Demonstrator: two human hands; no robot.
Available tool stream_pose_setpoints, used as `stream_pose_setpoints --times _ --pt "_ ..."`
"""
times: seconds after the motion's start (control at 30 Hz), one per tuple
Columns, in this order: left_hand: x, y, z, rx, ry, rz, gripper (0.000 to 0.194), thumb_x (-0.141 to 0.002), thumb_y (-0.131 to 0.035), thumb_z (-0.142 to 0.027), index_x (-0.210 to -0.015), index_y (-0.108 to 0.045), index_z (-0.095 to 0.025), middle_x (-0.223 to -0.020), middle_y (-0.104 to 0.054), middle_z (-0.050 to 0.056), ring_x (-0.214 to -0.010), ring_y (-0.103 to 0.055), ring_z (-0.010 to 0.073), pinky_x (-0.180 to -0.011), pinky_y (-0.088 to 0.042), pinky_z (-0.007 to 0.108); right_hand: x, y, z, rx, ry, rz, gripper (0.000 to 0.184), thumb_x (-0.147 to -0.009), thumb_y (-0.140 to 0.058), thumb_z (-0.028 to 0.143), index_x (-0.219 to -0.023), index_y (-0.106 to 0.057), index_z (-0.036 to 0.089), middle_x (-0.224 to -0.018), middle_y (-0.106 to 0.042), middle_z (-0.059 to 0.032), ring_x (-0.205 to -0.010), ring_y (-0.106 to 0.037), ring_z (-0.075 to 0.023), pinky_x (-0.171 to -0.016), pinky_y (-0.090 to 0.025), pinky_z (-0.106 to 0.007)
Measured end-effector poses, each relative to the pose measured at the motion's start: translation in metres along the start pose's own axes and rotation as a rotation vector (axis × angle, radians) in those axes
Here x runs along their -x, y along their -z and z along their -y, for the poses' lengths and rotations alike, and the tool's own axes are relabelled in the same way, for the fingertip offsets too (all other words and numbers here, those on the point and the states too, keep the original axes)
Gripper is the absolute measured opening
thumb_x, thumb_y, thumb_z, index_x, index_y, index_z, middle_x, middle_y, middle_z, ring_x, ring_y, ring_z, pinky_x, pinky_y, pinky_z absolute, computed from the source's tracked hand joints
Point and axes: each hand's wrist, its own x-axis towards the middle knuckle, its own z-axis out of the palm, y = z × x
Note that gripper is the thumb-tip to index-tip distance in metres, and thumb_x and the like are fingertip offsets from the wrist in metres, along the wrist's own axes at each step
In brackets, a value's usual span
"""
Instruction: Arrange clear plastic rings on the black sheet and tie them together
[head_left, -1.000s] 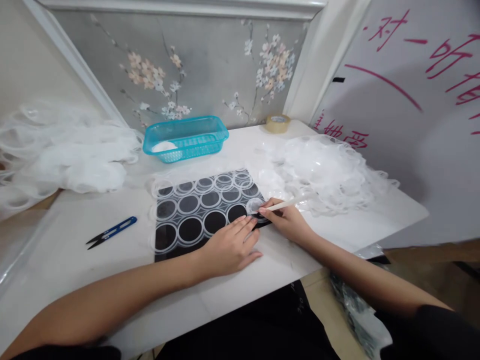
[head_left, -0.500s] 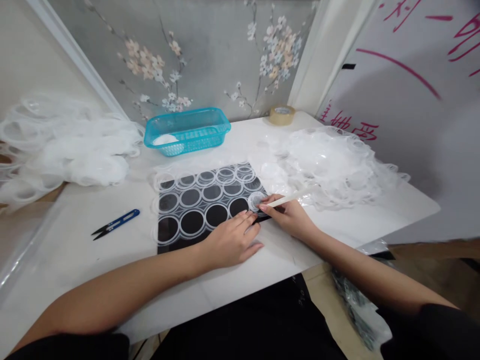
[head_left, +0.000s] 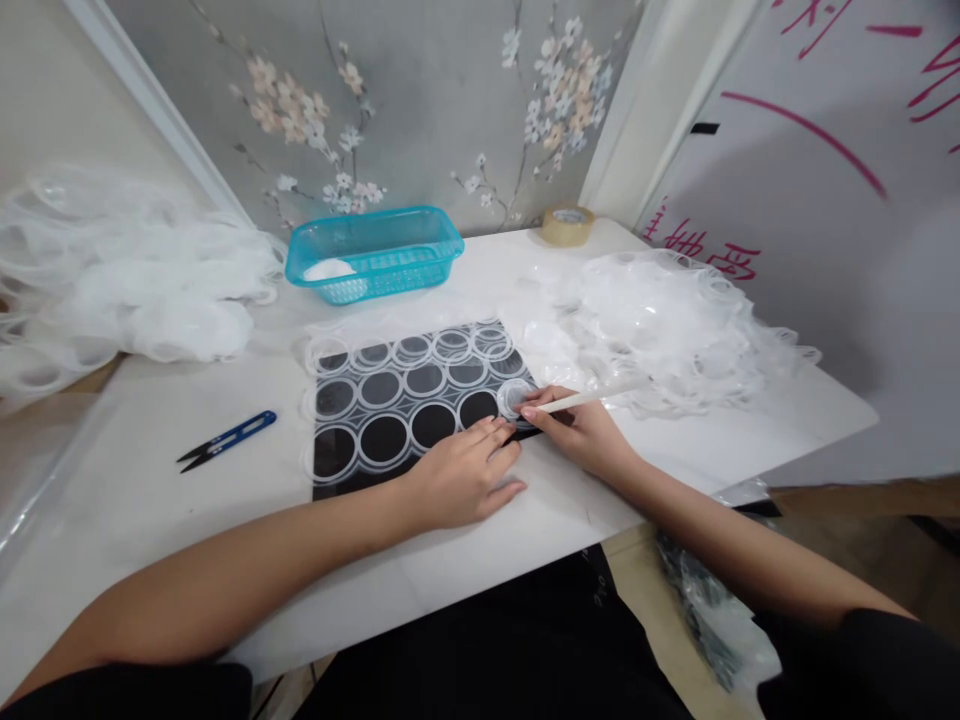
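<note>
A clear plastic sheet [head_left: 405, 411] printed with rows of white rings lies over a black mat [head_left: 339, 488] on the table. My left hand [head_left: 466, 472] rests flat on the sheet's near right part, fingers stretched out. Close beside its fingertips, my right hand [head_left: 571, 430] pinches a thin white stick [head_left: 577, 401], its tip low at the sheet's right edge. A whitish translucent disc [head_left: 514, 397] sits there, touching or just beyond my right fingertips. My fingers partly hide the stick's tip.
Blue thread snips [head_left: 229, 440] lie at left. Behind the sheet stands a turquoise basket [head_left: 375, 254] with white round pieces [head_left: 335, 280] inside, and a tape roll [head_left: 567, 226]. Piles of ring-cut plastic film lie right [head_left: 660, 330] and left [head_left: 142, 280]. The table's near edge runs below my forearms.
The stick in my right hand has tipped a little lower. My left hand stays almost in place on the sheet. The whole view has shifted slightly.
</note>
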Motion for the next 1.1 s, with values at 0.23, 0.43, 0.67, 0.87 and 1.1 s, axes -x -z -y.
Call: stream_pose_setpoints --times 0.23,0.43,0.67,0.87,1.1 --pt "-0.001 0.003 -0.001 0.106 0.091 0.082 0.046 -0.091 -0.045 -0.043 -0.116 -0.055 -0.006 -0.125 -0.057 0.017 -0.119 -0.053 0.0252 -0.106 -0.041 0.037 -0.009 0.014 0.003 0.479 0.355 0.077 0.013 -0.084 -0.051 0.021 -0.086 -0.064 0.022 -0.097 -0.071 -0.0075 -0.090 -0.065 -0.0253 -0.078 -0.048 -0.036" --pt "0.004 0.004 0.001 0.122 0.075 0.081 0.046 -0.090 -0.046 -0.043 -0.115 -0.055 -0.005 -0.127 -0.056 0.018 -0.120 -0.052 0.0249 -0.106 -0.041 0.036 -0.058 0.084 -0.014 0.701 0.011 -0.557 0.028 -0.093 -0.034 0.030 -0.095 -0.059 0.017 -0.092 -0.066 -0.0133 -0.081 -0.061 -0.0251 -0.076 -0.044 -0.040" --pt "0.006 0.008 0.001 0.095 -0.059 -0.015 0.033 -0.093 -0.044 -0.032 -0.106 -0.059 -0.006 -0.119 -0.061 0.015 -0.114 -0.057 0.0215 -0.105 -0.041 0.032 -0.060 0.088 -0.018 0.778 -0.052 -0.504 0.016 -0.076 -0.062 0.027 -0.069 -0.066 0.013 -0.104 -0.062 -0.0208 -0.105 -0.053 -0.0364 -0.086 -0.043 -0.050" --pt "-0.007 0.003 0.015 -0.048 0.126 0.041 0.058 -0.092 -0.040 -0.051 -0.122 -0.052 -0.003 -0.134 -0.048 0.022 -0.127 -0.044 0.0301 -0.106 -0.037 0.043 -0.073 0.022 0.001 0.098 0.024 -0.083 0.023 -0.083 -0.057 0.036 -0.077 -0.070 0.017 -0.089 -0.070 -0.0079 -0.084 -0.065 -0.0235 -0.074 -0.050 -0.035" --pt "-0.010 -0.001 0.029 -0.042 0.308 0.258 0.073 -0.092 -0.027 -0.061 -0.133 -0.042 -0.003 -0.142 -0.036 0.022 -0.134 -0.033 0.0307 -0.110 -0.029 0.045 -0.074 -0.009 -0.007 0.006 0.000 -0.043 0.030 -0.086 -0.052 0.038 -0.077 -0.069 0.015 -0.079 -0.069 -0.0059 -0.076 -0.065 -0.0205 -0.069 -0.046 -0.028"
